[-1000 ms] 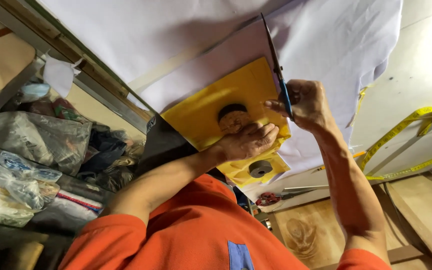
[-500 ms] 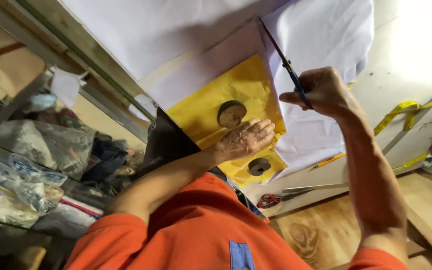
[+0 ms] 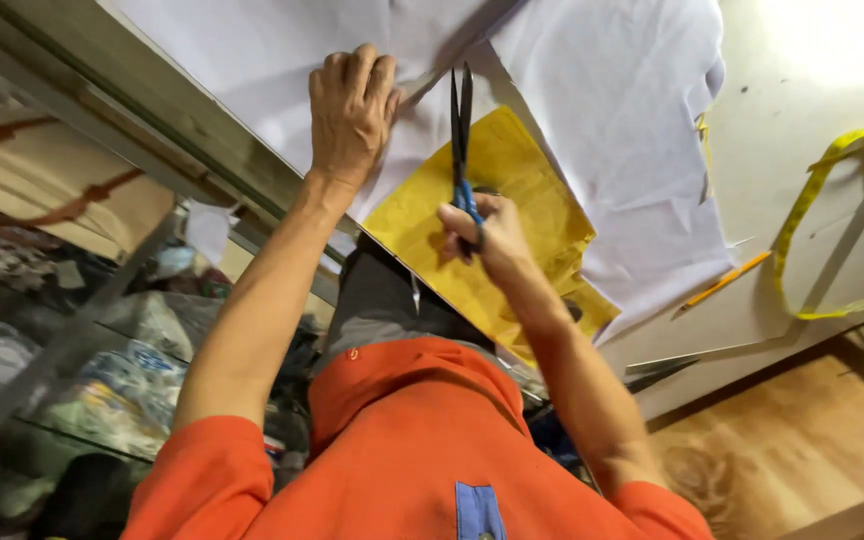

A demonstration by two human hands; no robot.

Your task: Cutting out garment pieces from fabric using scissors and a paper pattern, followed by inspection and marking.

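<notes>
The right hand [image 3: 474, 232] is closed around the blue handles of a pair of scissors [image 3: 462, 140], fingers through the loops. The scissors' long axis runs almost straight up the head view. Their 2 black blades point away from the person and stand only a sliver apart. The tips lie over the white cloth [image 3: 612, 120], and the handle end sits above a yellow paper sheet [image 3: 512, 190] tucked under that cloth.

The left hand [image 3: 350, 105] is curled knuckles-up on the white cloth, just left of the blades, holding it down near the worktable's edge.

On the right, a yellow measuring tape [image 3: 812, 200] loops across the pale tabletop [image 3: 802, 90], with an orange pencil [image 3: 720, 284] near the cloth's border. To the left, below the table, clear plastic bags [image 3: 122, 390] with blue and white contents are stacked on blurred shelving.
</notes>
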